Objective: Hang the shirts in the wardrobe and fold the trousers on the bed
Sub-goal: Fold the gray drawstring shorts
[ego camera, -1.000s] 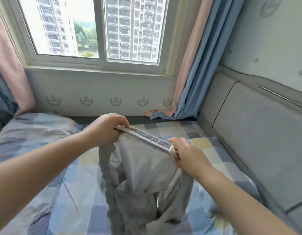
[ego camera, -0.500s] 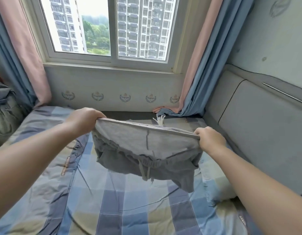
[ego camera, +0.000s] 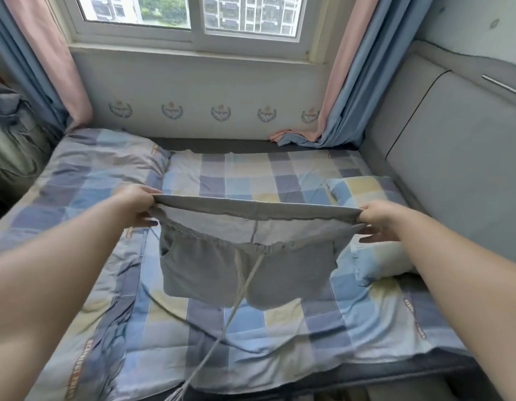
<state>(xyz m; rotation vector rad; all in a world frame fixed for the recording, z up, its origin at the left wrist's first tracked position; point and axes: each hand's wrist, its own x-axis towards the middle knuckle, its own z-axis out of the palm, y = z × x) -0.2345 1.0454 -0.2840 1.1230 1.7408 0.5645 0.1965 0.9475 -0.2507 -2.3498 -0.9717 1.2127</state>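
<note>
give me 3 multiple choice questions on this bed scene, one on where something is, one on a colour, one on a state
1. Where is the window?
A. past the far side of the bed
B. behind the padded headboard
C. on the ceiling

2. What colour are the trousers?
A. red
B. grey
C. black

3. How are the trousers held?
A. lying folded flat on the bed
B. bunched in one hand
C. stretched by the waistband between both hands

Answers:
1 A: it sits above the wall beyond the checked bed cover.
2 B: the cloth is plain grey, with a pale drawstring hanging down.
3 C: the left hand and right hand each keep a grip on one end of the waistband, and the legs hang over the bed.
</note>
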